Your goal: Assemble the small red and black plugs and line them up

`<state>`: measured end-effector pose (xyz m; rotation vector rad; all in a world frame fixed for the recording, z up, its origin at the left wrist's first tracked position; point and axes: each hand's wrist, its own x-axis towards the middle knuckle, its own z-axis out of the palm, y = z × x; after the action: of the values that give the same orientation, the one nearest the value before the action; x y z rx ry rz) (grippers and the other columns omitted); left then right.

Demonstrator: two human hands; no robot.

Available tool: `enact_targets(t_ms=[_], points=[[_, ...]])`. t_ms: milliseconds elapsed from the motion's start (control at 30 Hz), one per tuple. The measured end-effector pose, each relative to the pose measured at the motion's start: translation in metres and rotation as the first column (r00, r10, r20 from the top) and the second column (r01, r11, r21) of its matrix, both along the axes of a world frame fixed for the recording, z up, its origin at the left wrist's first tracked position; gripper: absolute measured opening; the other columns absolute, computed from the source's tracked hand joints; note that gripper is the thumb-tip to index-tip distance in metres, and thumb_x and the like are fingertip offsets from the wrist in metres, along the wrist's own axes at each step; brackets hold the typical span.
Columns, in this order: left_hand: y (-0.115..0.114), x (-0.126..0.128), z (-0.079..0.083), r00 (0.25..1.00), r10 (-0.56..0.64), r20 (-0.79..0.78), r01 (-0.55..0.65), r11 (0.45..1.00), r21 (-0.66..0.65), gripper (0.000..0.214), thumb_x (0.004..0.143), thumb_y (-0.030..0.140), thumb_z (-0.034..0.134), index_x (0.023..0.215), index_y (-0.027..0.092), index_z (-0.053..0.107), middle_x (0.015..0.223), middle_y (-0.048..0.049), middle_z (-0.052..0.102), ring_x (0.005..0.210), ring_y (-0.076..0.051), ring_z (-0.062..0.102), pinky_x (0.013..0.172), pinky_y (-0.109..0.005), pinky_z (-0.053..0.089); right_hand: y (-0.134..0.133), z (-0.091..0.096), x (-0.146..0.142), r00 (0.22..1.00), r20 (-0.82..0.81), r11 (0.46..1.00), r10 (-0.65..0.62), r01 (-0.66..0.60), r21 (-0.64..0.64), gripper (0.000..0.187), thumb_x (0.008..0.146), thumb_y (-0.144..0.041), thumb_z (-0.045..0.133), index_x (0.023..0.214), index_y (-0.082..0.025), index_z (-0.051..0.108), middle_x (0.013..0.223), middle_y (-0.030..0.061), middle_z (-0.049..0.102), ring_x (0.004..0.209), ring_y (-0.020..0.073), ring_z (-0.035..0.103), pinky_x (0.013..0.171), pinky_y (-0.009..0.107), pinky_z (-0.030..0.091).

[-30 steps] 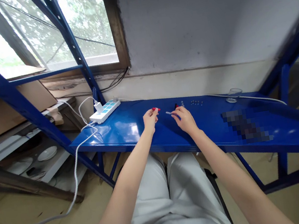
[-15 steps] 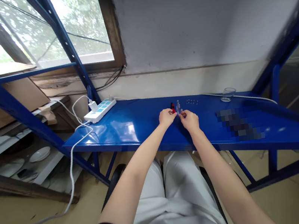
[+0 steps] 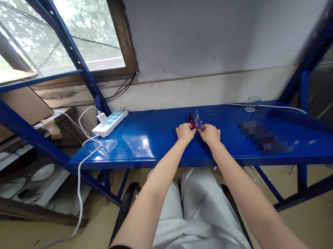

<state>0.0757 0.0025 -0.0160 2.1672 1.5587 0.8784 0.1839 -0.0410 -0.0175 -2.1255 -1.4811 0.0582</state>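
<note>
Over the blue table, my left hand (image 3: 186, 133) and my right hand (image 3: 210, 134) are close together with fingers pinched. Small red and black pieces (image 3: 191, 118) are just beyond my left fingertips. Several small clear pieces (image 3: 197, 118) are beside them, just beyond my right fingertips. What each pinch holds is hidden by the fingers and too small to make out. Several tiny bead-like bits (image 3: 213, 112) lie on the table behind my right hand.
A white power strip (image 3: 110, 123) with a plugged-in cord lies at the blue table's (image 3: 159, 121) left end. At the back right stands a clear glass cup (image 3: 252, 103). A pixelated dark object (image 3: 263, 137) lies right of my hands. Blue posts frame both ends.
Both hands stay close together over nearly the same spot. My right fingertips have lowered slightly, and more of the small clear pieces shows beyond them. The view has shifted slightly.
</note>
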Motion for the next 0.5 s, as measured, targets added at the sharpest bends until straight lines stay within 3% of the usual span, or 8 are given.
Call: enact_targets(t_ms=[167, 300, 500], points=[[-0.016, -0.007, 0.004, 1.000, -0.004, -0.018, 0.006, 0.992, 0.129, 0.029, 0.075, 0.029, 0.062, 0.103, 0.019, 0.059, 0.095, -0.0079, 0.063, 0.096, -0.023, 0.052, 0.083, -0.034, 0.037, 0.001, -0.002, 0.000, 1.000, 0.005, 1.000, -0.007, 0.007, 0.012, 0.018, 0.078, -0.033, 0.054, 0.083, -0.020, 0.066, 0.086, 0.0097, 0.068, 0.087, 0.0244, 0.061, 0.076, 0.037, 0.037], [-0.028, -0.011, 0.006, 0.993, -0.072, -0.098, 0.096, 0.959, 0.268, 0.038, 0.085, 0.024, 0.047, 0.123, 0.021, 0.049, 0.109, -0.0098, 0.058, 0.101, -0.023, 0.048, 0.084, -0.034, 0.035, 0.001, -0.002, -0.001, 1.000, 0.002, 1.000, -0.020, 0.020, 0.005, 0.019, 0.077, -0.033, 0.055, 0.084, -0.020, 0.066, 0.085, 0.0093, 0.068, 0.086, 0.0239, 0.060, 0.076, 0.036, 0.037], [-0.029, -0.009, 0.004, 0.976, -0.083, -0.202, 0.138, 0.951, 0.276, 0.035, 0.090, 0.021, 0.035, 0.117, 0.019, 0.056, 0.106, -0.0111, 0.058, 0.099, -0.024, 0.048, 0.083, -0.037, 0.036, -0.002, 0.003, -0.003, 1.000, 0.025, 1.000, -0.016, 0.017, -0.013, 0.017, 0.079, -0.031, 0.053, 0.084, -0.021, 0.067, 0.087, 0.0091, 0.069, 0.087, 0.0243, 0.061, 0.076, 0.035, 0.037]])
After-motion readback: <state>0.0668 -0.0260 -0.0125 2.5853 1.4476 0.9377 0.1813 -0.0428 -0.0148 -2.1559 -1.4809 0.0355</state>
